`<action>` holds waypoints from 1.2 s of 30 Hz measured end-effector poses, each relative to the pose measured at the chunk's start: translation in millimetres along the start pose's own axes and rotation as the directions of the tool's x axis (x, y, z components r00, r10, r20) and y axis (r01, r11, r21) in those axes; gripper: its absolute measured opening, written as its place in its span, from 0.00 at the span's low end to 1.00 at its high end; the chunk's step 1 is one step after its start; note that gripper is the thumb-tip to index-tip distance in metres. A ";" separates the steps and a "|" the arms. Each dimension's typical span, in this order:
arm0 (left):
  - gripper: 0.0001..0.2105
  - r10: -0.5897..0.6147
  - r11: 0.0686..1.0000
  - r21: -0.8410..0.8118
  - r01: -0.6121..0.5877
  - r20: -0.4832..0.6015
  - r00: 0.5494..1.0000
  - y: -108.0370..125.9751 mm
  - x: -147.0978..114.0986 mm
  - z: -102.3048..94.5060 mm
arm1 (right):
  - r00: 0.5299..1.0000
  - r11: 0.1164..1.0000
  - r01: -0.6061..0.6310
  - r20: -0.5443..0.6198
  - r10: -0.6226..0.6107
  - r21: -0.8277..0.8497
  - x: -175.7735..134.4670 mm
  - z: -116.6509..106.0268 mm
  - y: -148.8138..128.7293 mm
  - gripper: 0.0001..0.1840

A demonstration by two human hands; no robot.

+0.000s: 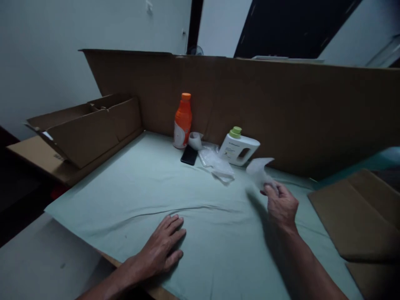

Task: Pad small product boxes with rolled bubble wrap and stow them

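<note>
My right hand (283,206) is closed on a translucent white plastic sheet (258,170), pinched between thumb and fingers above the cloth and partly blurred. My left hand (164,243) lies flat near the front edge of the pale green cloth (131,183), fingers spread and holding nothing. Beyond the sheet stands a white jug (229,148) with a green cap, slightly tilted. Crumpled clear plastic wrap (215,160) lies to its left, beside a small translucent roll (195,141) and a dark phone (189,155). An orange bottle (183,118) with an orange cap stands upright behind the phone.
A tall cardboard panel (281,108) walls off the back of the table. An open cardboard box (100,129) sits along the left side. Folded cardboard (359,212) lies at the right edge. The cloth is wrinkled in the middle.
</note>
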State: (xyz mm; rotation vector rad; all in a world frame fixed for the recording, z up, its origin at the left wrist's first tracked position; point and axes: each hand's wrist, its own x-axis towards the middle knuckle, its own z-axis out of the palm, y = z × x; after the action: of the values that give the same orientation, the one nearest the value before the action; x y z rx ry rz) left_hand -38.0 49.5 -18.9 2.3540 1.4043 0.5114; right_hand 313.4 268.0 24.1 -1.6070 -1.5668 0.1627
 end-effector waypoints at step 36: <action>0.06 0.046 0.946 0.299 0.128 -0.511 0.858 -20.6 -62.2 -183.4 | 0.858 0.837 0.436 0.433 -0.276 -0.331 4.6 138.9 -83.0 0.22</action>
State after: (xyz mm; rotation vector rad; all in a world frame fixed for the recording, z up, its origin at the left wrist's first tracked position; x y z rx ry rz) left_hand -168.3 24.2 123.7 2.5452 1.8931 1.0300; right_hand 164.9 324.3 -6.9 -1.6168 -2.3037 -0.0963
